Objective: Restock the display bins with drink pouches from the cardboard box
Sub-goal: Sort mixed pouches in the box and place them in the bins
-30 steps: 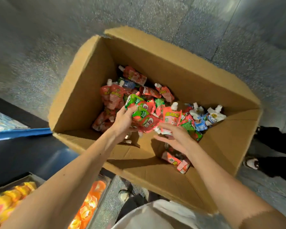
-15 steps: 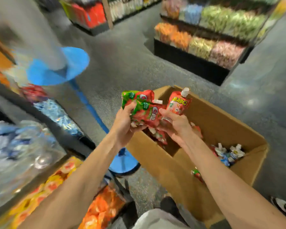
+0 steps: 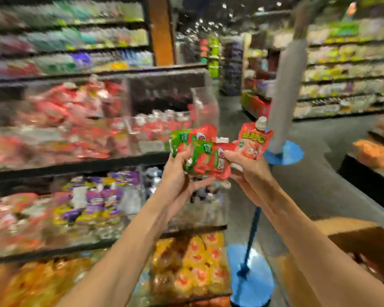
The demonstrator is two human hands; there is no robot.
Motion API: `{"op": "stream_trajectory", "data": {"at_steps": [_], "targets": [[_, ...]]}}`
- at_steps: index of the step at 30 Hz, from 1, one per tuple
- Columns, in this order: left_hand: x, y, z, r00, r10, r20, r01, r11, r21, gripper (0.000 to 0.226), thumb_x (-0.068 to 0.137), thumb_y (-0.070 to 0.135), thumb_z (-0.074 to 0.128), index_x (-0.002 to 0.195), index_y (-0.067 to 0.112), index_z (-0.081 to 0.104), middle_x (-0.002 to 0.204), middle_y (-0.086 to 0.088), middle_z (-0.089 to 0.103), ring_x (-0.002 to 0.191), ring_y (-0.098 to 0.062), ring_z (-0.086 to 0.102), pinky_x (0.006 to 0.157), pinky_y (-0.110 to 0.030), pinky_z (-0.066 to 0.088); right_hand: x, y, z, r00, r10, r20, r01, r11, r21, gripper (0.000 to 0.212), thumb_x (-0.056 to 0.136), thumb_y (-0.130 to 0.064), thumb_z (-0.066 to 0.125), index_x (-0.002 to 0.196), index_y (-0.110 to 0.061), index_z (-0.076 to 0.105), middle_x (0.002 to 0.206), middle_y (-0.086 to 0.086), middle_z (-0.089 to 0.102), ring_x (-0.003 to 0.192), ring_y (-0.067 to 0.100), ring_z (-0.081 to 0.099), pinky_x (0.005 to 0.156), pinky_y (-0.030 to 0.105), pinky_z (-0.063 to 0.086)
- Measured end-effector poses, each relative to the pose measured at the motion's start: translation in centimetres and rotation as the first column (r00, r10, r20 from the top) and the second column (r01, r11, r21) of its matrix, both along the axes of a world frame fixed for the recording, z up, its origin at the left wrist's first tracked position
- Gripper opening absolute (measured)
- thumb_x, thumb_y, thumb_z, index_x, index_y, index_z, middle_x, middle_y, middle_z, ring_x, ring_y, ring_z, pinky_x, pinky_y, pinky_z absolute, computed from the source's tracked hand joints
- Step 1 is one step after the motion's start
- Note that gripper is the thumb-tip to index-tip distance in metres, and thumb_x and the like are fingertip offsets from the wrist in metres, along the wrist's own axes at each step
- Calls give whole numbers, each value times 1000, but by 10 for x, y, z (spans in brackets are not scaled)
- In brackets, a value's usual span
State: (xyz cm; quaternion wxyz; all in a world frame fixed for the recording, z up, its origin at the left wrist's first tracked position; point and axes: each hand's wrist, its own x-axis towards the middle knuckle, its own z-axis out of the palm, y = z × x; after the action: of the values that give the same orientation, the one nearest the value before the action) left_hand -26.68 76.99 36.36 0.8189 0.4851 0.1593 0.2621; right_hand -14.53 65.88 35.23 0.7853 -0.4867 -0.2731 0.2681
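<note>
My left hand [image 3: 177, 176] grips a bunch of red-and-green drink pouches [image 3: 200, 151] in front of the shelves. My right hand [image 3: 248, 169] holds a red pouch with a white cap [image 3: 254, 140] and presses its thumb on the bunch. Both hands are raised at mid-frame, close together. The clear display bins [image 3: 160, 127] with red pouches stand just behind and to the left of the hands. A corner of the cardboard box [image 3: 364, 242] shows at the lower right; its contents are hidden.
Lower shelf bins hold purple-yellow packs [image 3: 93, 209] and orange-yellow packs [image 3: 186, 269]. A blue stand with a grey pole [image 3: 284, 111] rises to the right of the hands. More shelves line the far side of the grey aisle floor [image 3: 308, 173].
Both hands lifted the pouches out of the box and up toward the shelf bins. The view swung from the box up to the shelves.
</note>
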Motion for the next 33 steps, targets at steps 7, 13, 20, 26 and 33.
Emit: {"op": "stream_trajectory", "data": {"at_steps": [7,13,20,26,33], "targets": [[-55,46,26,968,249,22,-247,967,-56,22,104,26,44,107,19,65,98,-10,77,87,-25,75,74,-45,61,-42,83,23,984,145,106,-145,989,-14,30,85,6,68,108,-13,68,103,8,75,93,24,73,80,46,59],[-60,75,25,933,358,35,-350,928,-130,27,103,26,47,127,17,57,108,-15,75,96,-28,74,74,-49,60,-50,121,16,959,218,183,-220,975,-11,31,92,-2,65,122,-9,64,114,6,74,108,23,70,93,40,56],[-41,99,33,898,441,-3,-436,887,-149,33,102,31,50,130,15,57,107,-16,75,91,-28,75,68,-46,60,-28,144,19,897,388,213,-354,918,-181,29,97,-22,61,126,-22,58,114,-1,73,103,18,71,79,45,61],[-45,121,42,935,355,-4,-349,917,-192,43,101,44,47,125,10,61,104,-17,75,86,-28,74,81,-52,58,-20,172,29,923,355,147,-342,934,-105,23,92,-12,67,113,-3,65,109,20,72,88,30,68,64,36,53],[-50,165,55,969,245,15,-240,960,-142,52,101,54,38,128,18,64,122,-9,71,118,-27,64,111,-62,32,-22,199,61,950,287,121,-286,958,-30,9,89,-1,66,94,-8,63,97,16,71,88,30,70,74,42,58]]}}
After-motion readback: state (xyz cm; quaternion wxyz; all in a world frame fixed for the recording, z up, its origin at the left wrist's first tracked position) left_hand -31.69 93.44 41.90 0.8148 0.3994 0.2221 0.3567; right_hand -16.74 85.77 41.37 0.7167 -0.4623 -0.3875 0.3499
